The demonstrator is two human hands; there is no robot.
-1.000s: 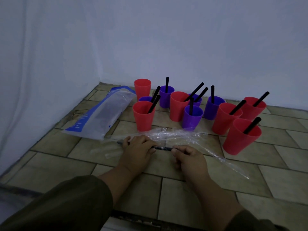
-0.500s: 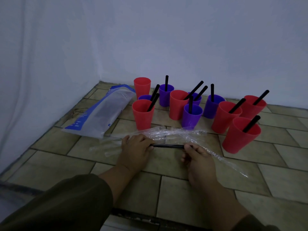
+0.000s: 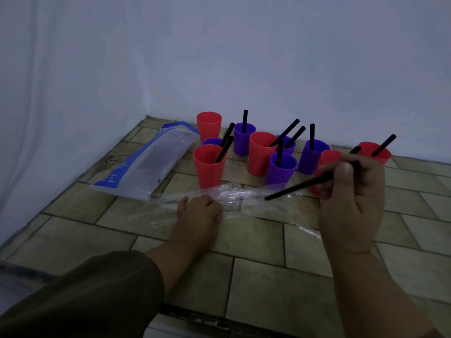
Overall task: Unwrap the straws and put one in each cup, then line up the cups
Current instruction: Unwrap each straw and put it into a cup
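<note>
The bare black straw, thin and stiff, slants in the air above the clear wrappers, pinched near its upper end by the thumb and fingers of the right hand. The step in hand looks like insertion. Only the far-left red cup seems to lack a straw, so the next move calls for a reach across the cluster. The left hand lies curled on the wrappers; I cannot tell whether it pinches one.

Dim, bluish, soft; edges bowed.
</note>
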